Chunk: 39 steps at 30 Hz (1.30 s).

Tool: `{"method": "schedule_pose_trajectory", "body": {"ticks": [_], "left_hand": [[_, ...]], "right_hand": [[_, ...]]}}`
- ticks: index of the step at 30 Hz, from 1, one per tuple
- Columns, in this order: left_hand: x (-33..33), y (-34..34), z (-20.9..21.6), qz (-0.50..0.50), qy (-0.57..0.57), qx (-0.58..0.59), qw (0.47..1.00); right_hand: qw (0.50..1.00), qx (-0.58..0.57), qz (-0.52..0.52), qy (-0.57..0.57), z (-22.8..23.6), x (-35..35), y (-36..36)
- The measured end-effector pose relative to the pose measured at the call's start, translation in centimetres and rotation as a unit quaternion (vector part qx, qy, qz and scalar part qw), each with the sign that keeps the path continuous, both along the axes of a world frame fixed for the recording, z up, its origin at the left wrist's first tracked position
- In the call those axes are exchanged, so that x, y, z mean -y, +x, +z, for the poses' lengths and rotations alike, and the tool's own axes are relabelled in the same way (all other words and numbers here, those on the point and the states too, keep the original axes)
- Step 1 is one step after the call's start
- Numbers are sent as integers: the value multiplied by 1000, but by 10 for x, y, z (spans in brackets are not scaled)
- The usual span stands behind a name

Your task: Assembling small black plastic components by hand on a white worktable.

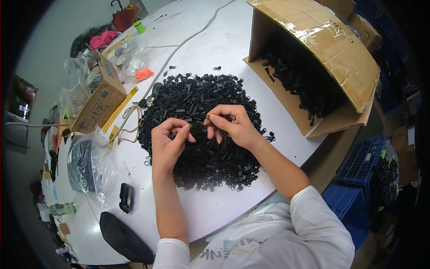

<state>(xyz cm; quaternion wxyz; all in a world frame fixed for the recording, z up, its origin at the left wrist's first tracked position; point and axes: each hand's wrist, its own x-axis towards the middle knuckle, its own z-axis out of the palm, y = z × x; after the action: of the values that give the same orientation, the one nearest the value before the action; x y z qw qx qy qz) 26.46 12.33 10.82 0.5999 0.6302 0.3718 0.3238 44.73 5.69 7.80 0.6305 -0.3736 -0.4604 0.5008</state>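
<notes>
A wide heap of small black parts (197,96), many with a looped end like zipper pulls, lies on the white table. Above its middle, my left hand (168,141) is closed with thumb and forefinger together; what they hold, if anything, is too small to make out. Just to its right, my right hand (233,125) pinches a small dark piece between thumb and forefinger, its other fingers curled. The hands are a short gap apart, over the heap.
At right, a tipped cardboard box (322,54) holds more black parts. Left of the heap are a smaller carton (101,96), a clear plastic bag (92,163) and a grey cable (177,49). A black pouch (123,237) and black case (126,197) lie near. Blue crates (347,201) stand beyond the table edge.
</notes>
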Motion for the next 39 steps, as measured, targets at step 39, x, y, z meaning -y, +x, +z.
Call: {"method": "schedule_pose_trajectory", "body": {"ticks": [39], "left_hand": [[-1, 0, -1, -13, 154, -139, 978]], "right_hand": [[827, 488, -187, 209, -2, 1, -14]]}}
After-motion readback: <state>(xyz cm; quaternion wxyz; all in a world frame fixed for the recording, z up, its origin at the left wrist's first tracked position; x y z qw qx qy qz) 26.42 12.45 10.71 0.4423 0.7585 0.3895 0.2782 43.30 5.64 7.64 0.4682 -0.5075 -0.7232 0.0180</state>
